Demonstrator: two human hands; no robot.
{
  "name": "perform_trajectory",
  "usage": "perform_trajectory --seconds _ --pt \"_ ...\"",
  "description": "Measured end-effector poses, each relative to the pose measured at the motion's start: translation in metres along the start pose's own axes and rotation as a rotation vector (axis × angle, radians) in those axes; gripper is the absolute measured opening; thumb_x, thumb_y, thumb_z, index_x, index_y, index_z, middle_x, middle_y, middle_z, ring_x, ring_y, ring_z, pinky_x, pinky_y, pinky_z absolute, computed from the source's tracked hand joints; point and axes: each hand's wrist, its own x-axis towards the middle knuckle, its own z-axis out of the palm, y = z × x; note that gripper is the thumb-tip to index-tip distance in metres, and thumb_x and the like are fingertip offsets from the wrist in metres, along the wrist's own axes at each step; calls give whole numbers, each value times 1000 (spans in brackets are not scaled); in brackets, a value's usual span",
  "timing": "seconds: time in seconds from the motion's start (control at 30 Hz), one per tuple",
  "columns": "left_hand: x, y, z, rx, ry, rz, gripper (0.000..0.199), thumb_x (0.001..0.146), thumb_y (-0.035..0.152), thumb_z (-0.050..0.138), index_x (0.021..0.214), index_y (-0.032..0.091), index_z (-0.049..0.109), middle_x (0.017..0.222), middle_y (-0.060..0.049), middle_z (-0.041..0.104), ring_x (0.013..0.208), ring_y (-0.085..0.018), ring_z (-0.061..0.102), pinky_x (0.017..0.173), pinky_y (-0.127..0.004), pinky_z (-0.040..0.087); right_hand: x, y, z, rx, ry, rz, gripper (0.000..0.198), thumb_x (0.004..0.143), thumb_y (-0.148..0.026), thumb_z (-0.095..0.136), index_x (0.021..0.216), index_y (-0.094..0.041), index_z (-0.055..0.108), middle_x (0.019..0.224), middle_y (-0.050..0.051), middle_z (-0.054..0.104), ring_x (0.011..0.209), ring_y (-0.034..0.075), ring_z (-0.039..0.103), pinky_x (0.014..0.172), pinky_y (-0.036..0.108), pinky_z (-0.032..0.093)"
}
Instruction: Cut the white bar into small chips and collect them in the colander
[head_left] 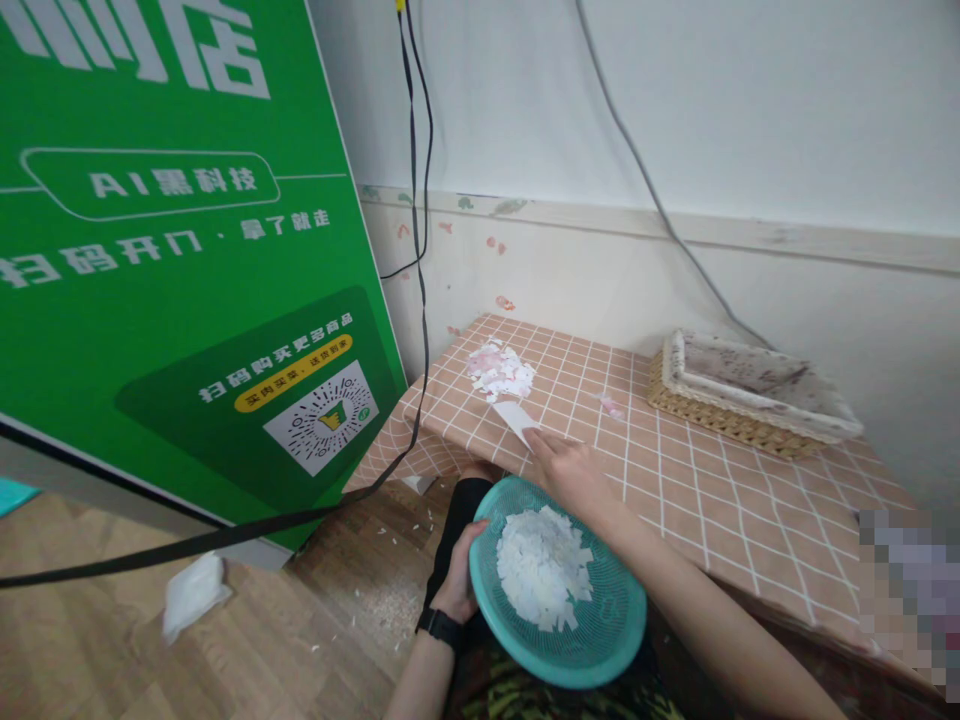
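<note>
My left hand (456, 580) grips the left rim of a teal plastic basket (619, 625), which rests tilted over my lap. Inside it lies a heap of torn white paper scraps (541, 565). My right hand (571, 470) is closed on the near end of a flat white strip (515, 420), perhaps card or paper, held over the checked tablecloth. The strip's far end meets the edge of a pile of white and pink paper scraps (501, 368) on the table. One small pink scrap (611, 406) lies apart, to the right.
A lined wicker basket (742, 430) stands at the back right of the table (720, 500). A green cabinet (187, 330) rises on the left, with a black strap (420, 330) hanging across it. A white packet (195, 595) and small scraps lie on the wooden floor.
</note>
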Motion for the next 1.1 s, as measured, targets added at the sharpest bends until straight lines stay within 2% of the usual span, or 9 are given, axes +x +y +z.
perform_trajectory --seconds 0.1,0.23,0.37,0.47,0.63,0.73,0.9,1.0,1.1 --pt "-1 2 2 0 2 3 25 72 36 64 76 12 67 68 -5 70 62 -17 62 70 -29 46 -12 26 -5 -71 41 158 40 83 -16 42 121 -17 54 108 11 66 77 20 64 62 28 42" --pt "1 2 2 -6 10 -23 25 70 36 65 77 12 67 72 -6 71 69 -20 64 73 -31 46 -21 61 -18 -120 119 366 34 87 -27 41 113 -21 62 85 8 71 60 18 62 53 26 36" --pt "2 2 3 0 22 -2 23 69 35 66 75 12 67 64 -4 70 67 -20 64 72 -31 46 -21 70 -31 -75 241 487 36 88 -36 40 105 -19 67 73 8 70 54 17 60 50 26 34" --pt "1 2 4 5 26 -1 23 70 35 65 73 12 67 62 -3 69 61 -17 62 70 -29 46 -18 46 -32 -15 247 381 33 88 -33 42 105 -19 66 76 7 70 58 17 62 54 26 39" --pt "-1 4 6 8 25 6 24 70 36 65 75 12 67 64 -4 70 65 -18 63 70 -29 46 -5 -15 -11 98 49 -52 38 87 -19 39 123 -20 53 110 9 65 89 20 64 73 31 48" --pt "-1 4 6 16 37 11 24 68 36 67 73 13 67 64 -5 70 69 -20 64 72 -30 46 4 -31 0 70 14 -121 39 87 -16 38 123 -18 52 113 10 63 95 21 62 76 33 48" --pt "1 3 3 -6 15 -4 24 70 37 65 72 13 67 63 -4 69 61 -17 62 68 -29 46 5 -5 -2 -13 26 74 38 85 -17 41 120 -17 54 106 11 66 78 20 64 63 28 45" --pt "2 3 2 -4 9 -18 24 71 36 64 74 13 67 63 -4 69 60 -17 62 67 -29 47 -3 27 -10 -93 85 279 35 87 -23 40 116 -21 60 87 8 70 64 19 63 56 27 40" --pt "2 3 2 -6 1 -34 25 72 36 64 78 12 67 68 -5 71 68 -19 64 71 -30 47 -12 59 -22 -58 170 450 36 88 -33 38 107 -20 66 71 7 68 58 18 60 53 26 36"
